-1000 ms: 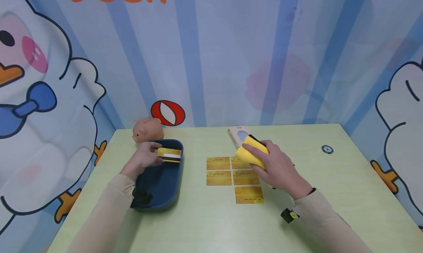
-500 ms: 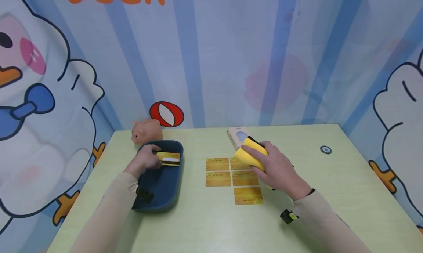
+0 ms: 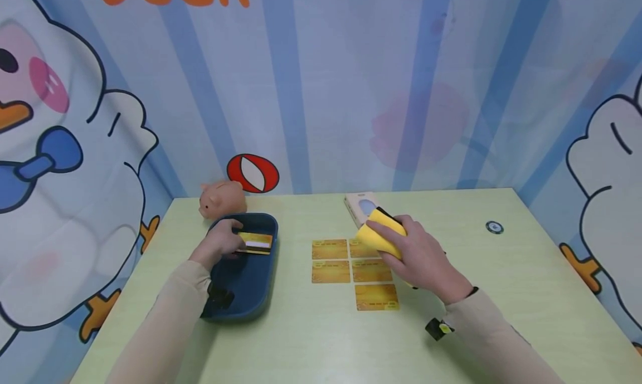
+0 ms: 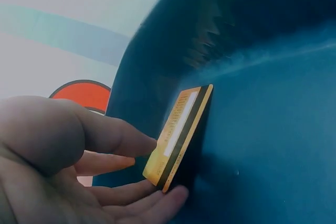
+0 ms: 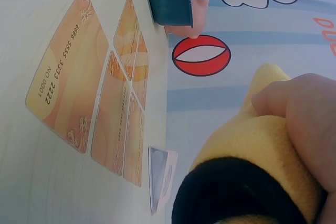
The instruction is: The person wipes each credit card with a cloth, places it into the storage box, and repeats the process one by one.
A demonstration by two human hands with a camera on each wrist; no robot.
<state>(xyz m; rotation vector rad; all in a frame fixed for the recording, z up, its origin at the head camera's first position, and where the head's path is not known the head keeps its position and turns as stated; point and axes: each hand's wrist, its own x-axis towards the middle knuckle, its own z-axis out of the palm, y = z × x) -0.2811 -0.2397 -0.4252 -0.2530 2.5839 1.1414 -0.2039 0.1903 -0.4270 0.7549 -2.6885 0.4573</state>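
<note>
My left hand [image 3: 220,242] reaches into a dark blue plastic bin [image 3: 246,289] at the left of the table. It pinches one end of a gold bank card [image 3: 257,243], stripe side showing, near the bin's far end. In the left wrist view the card [image 4: 181,135] tilts close to the bin floor, the thumb at its edge and fingers beneath. Above the table my right hand [image 3: 421,256] grips a soft yellow fuzzy thing [image 3: 375,238] with black trim. The right wrist view shows its dark round opening; its kind is unclear.
Several gold cards [image 3: 331,271] lie in rows mid-table, one partly behind the yellow thing. A pink piggy bank [image 3: 222,199] stands behind the bin. A flat pale box [image 3: 360,205] lies at the back, a round chip [image 3: 495,227] at the right. A printed curtain hangs behind.
My left hand has lowered the card slightly in the bin, and it has tilted a little. My right hand and the yellow thing stay almost still.
</note>
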